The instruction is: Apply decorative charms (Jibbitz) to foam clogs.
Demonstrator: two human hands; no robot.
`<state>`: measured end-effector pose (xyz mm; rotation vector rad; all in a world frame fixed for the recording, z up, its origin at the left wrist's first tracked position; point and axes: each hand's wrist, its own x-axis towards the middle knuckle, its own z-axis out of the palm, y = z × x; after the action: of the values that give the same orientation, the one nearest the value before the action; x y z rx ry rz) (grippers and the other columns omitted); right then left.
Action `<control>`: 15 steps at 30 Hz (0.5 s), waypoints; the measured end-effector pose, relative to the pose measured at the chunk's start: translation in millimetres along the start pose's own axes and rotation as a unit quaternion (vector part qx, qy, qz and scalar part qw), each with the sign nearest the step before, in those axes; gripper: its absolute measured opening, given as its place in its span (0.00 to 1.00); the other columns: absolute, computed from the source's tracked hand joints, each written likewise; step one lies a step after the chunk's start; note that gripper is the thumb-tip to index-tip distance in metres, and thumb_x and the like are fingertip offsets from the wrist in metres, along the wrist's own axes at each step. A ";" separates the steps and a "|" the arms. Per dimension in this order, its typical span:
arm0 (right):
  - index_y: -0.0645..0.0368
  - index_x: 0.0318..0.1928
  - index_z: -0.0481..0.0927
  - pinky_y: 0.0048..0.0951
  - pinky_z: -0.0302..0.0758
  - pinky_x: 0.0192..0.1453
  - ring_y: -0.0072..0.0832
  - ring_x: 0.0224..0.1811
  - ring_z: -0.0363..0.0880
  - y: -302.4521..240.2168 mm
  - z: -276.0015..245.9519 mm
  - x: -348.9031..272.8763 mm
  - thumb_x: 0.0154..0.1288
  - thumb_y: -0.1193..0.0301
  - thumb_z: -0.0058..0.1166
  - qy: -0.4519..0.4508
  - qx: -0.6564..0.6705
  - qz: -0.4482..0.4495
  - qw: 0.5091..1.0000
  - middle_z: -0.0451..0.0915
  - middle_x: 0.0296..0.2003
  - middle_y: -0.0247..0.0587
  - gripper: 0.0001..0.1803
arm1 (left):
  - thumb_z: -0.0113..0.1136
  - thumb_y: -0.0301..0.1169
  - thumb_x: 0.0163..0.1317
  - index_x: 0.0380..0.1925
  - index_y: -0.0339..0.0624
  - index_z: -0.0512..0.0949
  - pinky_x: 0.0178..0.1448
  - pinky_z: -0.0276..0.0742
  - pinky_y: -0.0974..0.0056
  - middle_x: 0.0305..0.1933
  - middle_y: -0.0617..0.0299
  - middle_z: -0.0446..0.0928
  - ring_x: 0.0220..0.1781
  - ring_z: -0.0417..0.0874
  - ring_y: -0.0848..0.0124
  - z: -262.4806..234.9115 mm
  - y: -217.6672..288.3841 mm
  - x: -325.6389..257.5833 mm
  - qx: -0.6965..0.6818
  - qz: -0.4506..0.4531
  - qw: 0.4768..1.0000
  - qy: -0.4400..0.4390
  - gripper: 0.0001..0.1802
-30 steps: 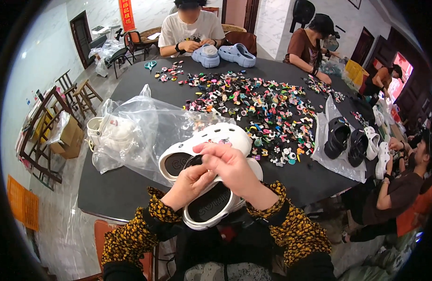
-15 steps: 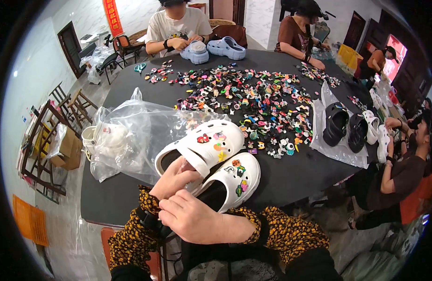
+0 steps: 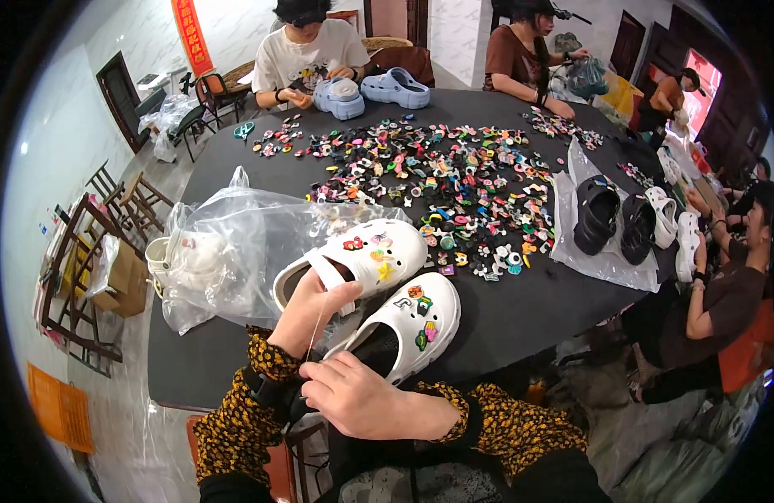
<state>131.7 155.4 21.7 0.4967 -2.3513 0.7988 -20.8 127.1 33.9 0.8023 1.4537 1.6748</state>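
Note:
My left hand [image 3: 310, 314] grips a white clog [image 3: 395, 251] by its heel end. Its fingers reach inside the opening and the thumb lies along the strap. Red, pink, orange and yellow charms decorate this clog's upper. A second white clog [image 3: 441, 306] with green, orange and pink charms rests beside it at the table's near edge. Just below, my right hand [image 3: 362, 394] is closed, its fingertips pinching the end of a thin thread [image 3: 318, 325]. That thread runs up to my left hand; where it ends there is hidden.
Many small colourful charms [image 3: 454, 184] cover the middle of the dark table [image 3: 521, 323]. White clogs in clear plastic [image 3: 253, 210] lie left; black clogs [image 3: 597, 218] stand right on plastic. Across the table, a person in white handles blue clogs [image 3: 395, 89]. Other people work at right.
My right hand has drawn down and away from my left hand, and the thread now shows between them. My left thumb has straightened along the strap. The view has shifted slightly.

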 end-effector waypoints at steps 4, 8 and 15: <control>0.62 0.36 0.75 0.37 0.69 0.52 0.40 0.46 0.76 0.5 -0.1 -8.3 0.55 0.75 0.59 0.012 0.012 0.018 1.000 0.76 0.47 0.50 0.09 | 0.61 0.31 0.57 0.55 0.30 0.71 0.52 0.72 0.68 0.51 0.60 0.77 0.48 0.76 0.75 4.5 8.8 0.0 0.038 -0.009 0.999 -0.006 0.26; 0.63 0.36 0.75 0.39 0.69 0.53 0.42 0.49 0.76 -2.1 -2.8 -11.4 0.56 0.75 0.58 0.017 0.017 0.015 1.000 0.75 0.49 0.52 0.08 | 0.60 0.32 0.56 0.48 0.32 0.77 0.42 0.74 0.69 0.40 0.63 0.80 0.37 0.77 0.77 10.2 14.7 -0.7 0.187 -0.088 0.978 0.007 0.20; 0.64 0.36 0.75 0.41 0.69 0.55 0.45 0.51 0.75 -3.6 -3.5 -15.4 0.57 0.75 0.57 0.012 0.003 0.022 1.000 0.75 0.49 0.54 0.08 | 0.62 0.30 0.58 0.42 0.33 0.81 0.35 0.72 0.70 0.33 0.65 0.82 0.30 0.76 0.79 11.5 4.4 8.0 0.258 -0.058 0.964 0.006 0.14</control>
<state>146.6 157.3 15.5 0.4364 -2.3459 0.8270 -15.8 139.6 39.9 0.9581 1.9403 1.2235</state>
